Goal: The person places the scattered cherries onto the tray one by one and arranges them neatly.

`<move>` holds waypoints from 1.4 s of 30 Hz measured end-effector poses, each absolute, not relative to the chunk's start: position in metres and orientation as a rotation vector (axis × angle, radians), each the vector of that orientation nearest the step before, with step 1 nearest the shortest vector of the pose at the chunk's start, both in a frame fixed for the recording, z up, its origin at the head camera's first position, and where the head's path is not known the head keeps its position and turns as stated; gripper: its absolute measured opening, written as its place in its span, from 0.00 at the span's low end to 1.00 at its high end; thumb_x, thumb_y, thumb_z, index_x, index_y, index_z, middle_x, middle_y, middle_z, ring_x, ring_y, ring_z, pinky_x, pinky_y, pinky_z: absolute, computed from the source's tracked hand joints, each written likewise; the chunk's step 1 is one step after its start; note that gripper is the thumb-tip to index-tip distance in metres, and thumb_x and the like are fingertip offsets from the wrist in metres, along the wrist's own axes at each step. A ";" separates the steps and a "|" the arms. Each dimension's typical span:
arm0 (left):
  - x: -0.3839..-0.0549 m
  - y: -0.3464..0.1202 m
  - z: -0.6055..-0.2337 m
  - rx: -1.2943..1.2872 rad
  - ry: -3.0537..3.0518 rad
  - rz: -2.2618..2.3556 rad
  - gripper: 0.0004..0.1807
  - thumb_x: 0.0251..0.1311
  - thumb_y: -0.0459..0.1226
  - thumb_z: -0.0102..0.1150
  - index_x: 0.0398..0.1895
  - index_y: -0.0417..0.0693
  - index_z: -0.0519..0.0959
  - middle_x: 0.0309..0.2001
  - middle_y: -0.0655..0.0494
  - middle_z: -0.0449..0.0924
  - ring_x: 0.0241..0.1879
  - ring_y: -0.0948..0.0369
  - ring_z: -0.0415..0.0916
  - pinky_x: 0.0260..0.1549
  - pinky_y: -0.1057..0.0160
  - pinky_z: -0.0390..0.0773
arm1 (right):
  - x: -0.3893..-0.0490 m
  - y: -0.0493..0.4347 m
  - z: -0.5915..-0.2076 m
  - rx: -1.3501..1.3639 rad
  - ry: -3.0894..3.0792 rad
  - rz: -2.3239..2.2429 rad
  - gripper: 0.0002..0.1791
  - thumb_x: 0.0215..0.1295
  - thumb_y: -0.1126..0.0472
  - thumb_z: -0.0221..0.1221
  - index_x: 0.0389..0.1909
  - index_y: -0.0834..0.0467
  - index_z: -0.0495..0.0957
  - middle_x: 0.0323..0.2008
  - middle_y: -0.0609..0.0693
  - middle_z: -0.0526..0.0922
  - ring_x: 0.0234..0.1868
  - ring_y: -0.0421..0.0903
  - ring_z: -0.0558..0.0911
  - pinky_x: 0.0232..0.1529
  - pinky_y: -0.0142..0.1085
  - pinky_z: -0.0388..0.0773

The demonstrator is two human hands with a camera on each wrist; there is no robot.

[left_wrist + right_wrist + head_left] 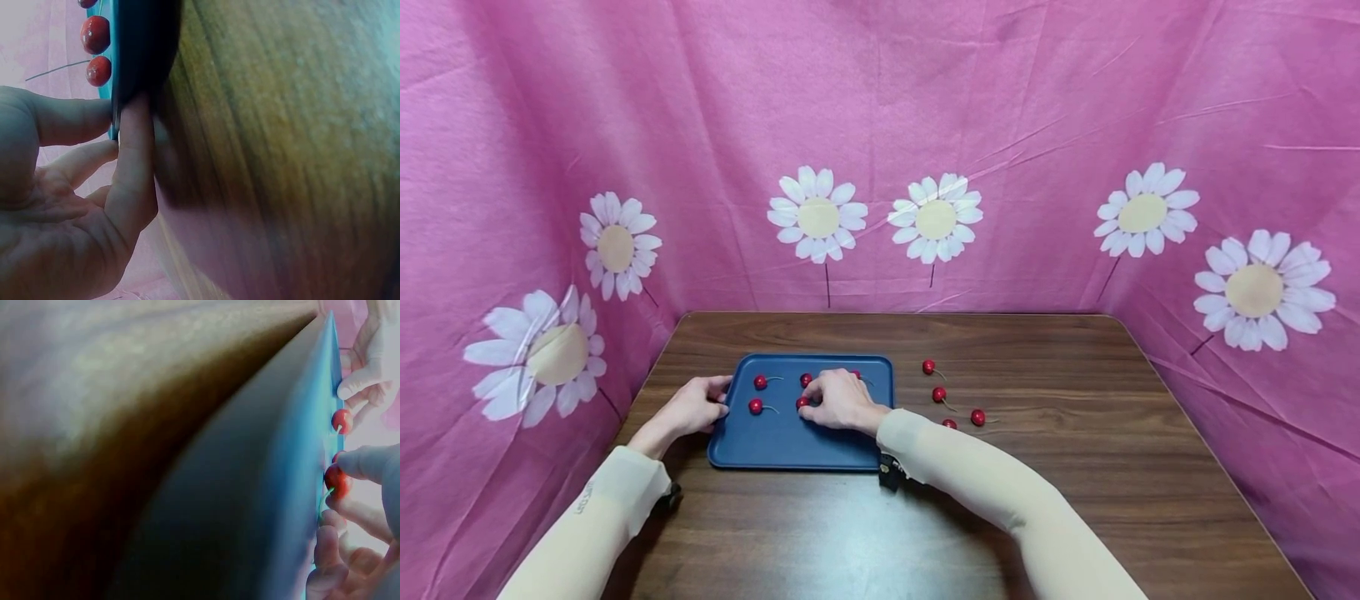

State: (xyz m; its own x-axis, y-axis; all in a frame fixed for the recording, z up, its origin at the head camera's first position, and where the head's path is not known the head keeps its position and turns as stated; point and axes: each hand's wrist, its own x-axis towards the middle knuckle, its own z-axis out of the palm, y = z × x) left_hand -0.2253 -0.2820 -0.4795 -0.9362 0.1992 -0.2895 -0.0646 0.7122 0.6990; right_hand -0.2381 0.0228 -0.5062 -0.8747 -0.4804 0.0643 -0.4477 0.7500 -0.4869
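A dark blue rectangular tray (760, 454) lies on the wooden table. My left hand (695, 406) pinches the tray's left rim, with the thumb over the edge and a finger beneath it in the left wrist view. Over the tray's middle, my right hand (842, 400) pinches a red cherry (337, 481) between thumb and finger, its stem hanging down toward the other fingers. Two stemmed cherries, one at the back (762, 382) and one in front (756, 407), lie at the tray's left. Another cherry (806, 380) sits just behind the pinched one; a further cherry (855, 375) is partly hidden by my right hand.
Right of the tray, several loose cherries lie on the table (1075, 467), among them a rear one (928, 367), a middle one (939, 393) and a right one (977, 417). My right sleeve partly covers another cherry (950, 424). Pink cloth (880, 100) with daisies surrounds the table.
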 end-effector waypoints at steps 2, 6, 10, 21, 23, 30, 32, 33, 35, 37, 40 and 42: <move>-0.226 -0.282 -0.479 0.104 2.576 1.067 0.39 0.69 0.25 0.60 0.84 0.27 0.64 0.53 0.34 0.79 0.45 0.52 0.83 0.37 0.53 0.93 | -0.238 0.024 -0.505 -0.778 2.877 -0.773 0.12 0.69 0.44 0.74 0.50 0.40 0.96 0.44 0.40 0.93 0.42 0.35 0.85 0.36 0.30 0.79; -0.226 -0.281 -0.479 0.097 2.574 1.062 0.39 0.69 0.25 0.60 0.84 0.28 0.64 0.54 0.34 0.79 0.46 0.52 0.83 0.37 0.53 0.93 | -0.238 0.025 -0.504 -0.789 2.873 -0.766 0.13 0.70 0.45 0.73 0.51 0.40 0.96 0.46 0.41 0.93 0.44 0.35 0.85 0.37 0.30 0.80; -0.226 -0.281 -0.479 0.101 2.577 1.061 0.39 0.69 0.25 0.60 0.84 0.27 0.64 0.53 0.34 0.79 0.45 0.53 0.83 0.37 0.53 0.93 | -0.239 0.025 -0.504 -0.801 2.857 -0.768 0.14 0.71 0.45 0.73 0.53 0.41 0.96 0.46 0.41 0.93 0.44 0.36 0.85 0.38 0.31 0.80; -0.225 -0.280 -0.480 0.105 2.578 1.060 0.40 0.69 0.25 0.59 0.84 0.26 0.63 0.53 0.35 0.79 0.44 0.54 0.83 0.37 0.53 0.93 | -0.237 0.032 -0.501 -0.784 2.821 -0.829 0.19 0.68 0.43 0.74 0.56 0.42 0.94 0.45 0.42 0.91 0.43 0.36 0.84 0.40 0.33 0.81; -0.225 -0.280 -0.480 0.106 2.576 1.065 0.40 0.68 0.25 0.59 0.84 0.27 0.63 0.54 0.34 0.80 0.45 0.54 0.83 0.38 0.52 0.93 | -0.236 0.038 -0.499 -0.803 2.798 -0.886 0.21 0.69 0.43 0.73 0.59 0.45 0.93 0.48 0.43 0.93 0.45 0.37 0.86 0.45 0.35 0.84; -0.225 -0.281 -0.480 0.105 2.572 1.073 0.40 0.69 0.25 0.60 0.85 0.28 0.63 0.55 0.34 0.80 0.46 0.54 0.83 0.38 0.52 0.94 | -0.230 0.073 -0.483 -0.903 2.682 -1.072 0.28 0.73 0.45 0.72 0.67 0.55 0.88 0.62 0.50 0.93 0.58 0.48 0.92 0.62 0.46 0.89; -0.226 -0.282 -0.480 0.107 2.576 1.076 0.40 0.69 0.25 0.60 0.84 0.28 0.64 0.54 0.34 0.80 0.45 0.54 0.83 0.38 0.52 0.94 | -0.229 0.086 -0.476 -0.924 2.674 -1.108 0.28 0.73 0.46 0.73 0.67 0.57 0.88 0.62 0.51 0.93 0.60 0.51 0.91 0.63 0.49 0.89; -0.226 -0.282 -0.479 0.110 2.578 1.075 0.40 0.69 0.25 0.60 0.84 0.28 0.64 0.54 0.34 0.79 0.45 0.54 0.83 0.38 0.52 0.94 | -0.228 0.093 -0.473 -0.926 2.675 -1.124 0.28 0.73 0.46 0.73 0.66 0.57 0.88 0.62 0.52 0.93 0.60 0.52 0.91 0.63 0.50 0.89; -0.226 -0.283 -0.479 0.110 2.578 1.077 0.40 0.69 0.25 0.60 0.84 0.28 0.64 0.53 0.35 0.79 0.45 0.54 0.83 0.38 0.52 0.93 | -0.228 0.108 -0.467 -0.917 2.677 -1.160 0.27 0.72 0.48 0.74 0.65 0.58 0.89 0.61 0.54 0.93 0.60 0.55 0.91 0.62 0.53 0.90; -0.226 -0.283 -0.480 0.102 2.574 1.081 0.40 0.69 0.25 0.60 0.84 0.28 0.64 0.54 0.34 0.79 0.45 0.54 0.83 0.38 0.52 0.94 | -0.227 0.124 -0.462 -0.884 2.691 -1.193 0.26 0.72 0.48 0.74 0.64 0.57 0.89 0.60 0.56 0.93 0.59 0.56 0.90 0.60 0.54 0.90; -0.226 -0.283 -0.480 0.090 2.571 1.076 0.39 0.70 0.26 0.60 0.84 0.28 0.64 0.55 0.33 0.79 0.46 0.53 0.83 0.38 0.52 0.94 | -0.227 0.148 -0.457 -0.813 2.711 -1.256 0.23 0.73 0.48 0.73 0.62 0.57 0.90 0.57 0.58 0.94 0.56 0.55 0.91 0.59 0.54 0.91; -0.225 -0.282 -0.481 0.082 2.567 1.081 0.39 0.70 0.26 0.60 0.84 0.28 0.64 0.55 0.33 0.79 0.46 0.52 0.83 0.38 0.52 0.94 | -0.228 0.165 -0.455 -0.759 2.735 -1.295 0.22 0.74 0.48 0.73 0.61 0.56 0.91 0.55 0.56 0.95 0.53 0.52 0.92 0.57 0.50 0.92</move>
State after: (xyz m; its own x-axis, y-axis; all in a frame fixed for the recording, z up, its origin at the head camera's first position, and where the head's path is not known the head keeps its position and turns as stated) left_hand -0.2253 -0.2825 -0.4809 -0.9361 0.1873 -0.2978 -0.0822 0.7067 0.7028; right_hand -0.2276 0.1649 -0.4549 -0.8815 -0.4355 0.1826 -0.4173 0.5372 -0.7330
